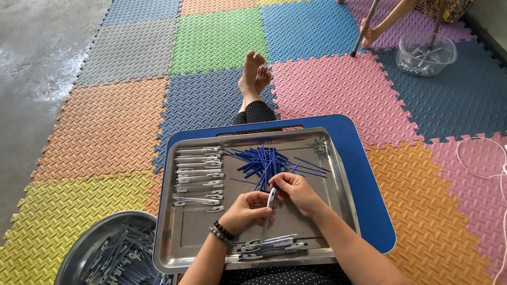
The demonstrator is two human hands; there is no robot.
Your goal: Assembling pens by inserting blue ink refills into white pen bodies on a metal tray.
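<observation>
My left hand [246, 209] and my right hand [294, 191] meet over a metal tray [189, 236] and both grip one white pen barrel [271, 199] held nearly upright. A loose heap of thin blue refills [266, 160] lies just beyond my hands. Rows of white pen barrels [199, 177] fill the tray's left side. A few assembled pens [273, 245] rest at the tray's near edge. A bead bracelet is on my left wrist.
The tray sits on a blue lap table [364, 174] over my legs, on coloured foam floor mats. A round metal bowl [108, 256] of pen parts stands at lower left. Far right, another person's foot and a clear tub [425, 54]. White cord [491, 163] at right.
</observation>
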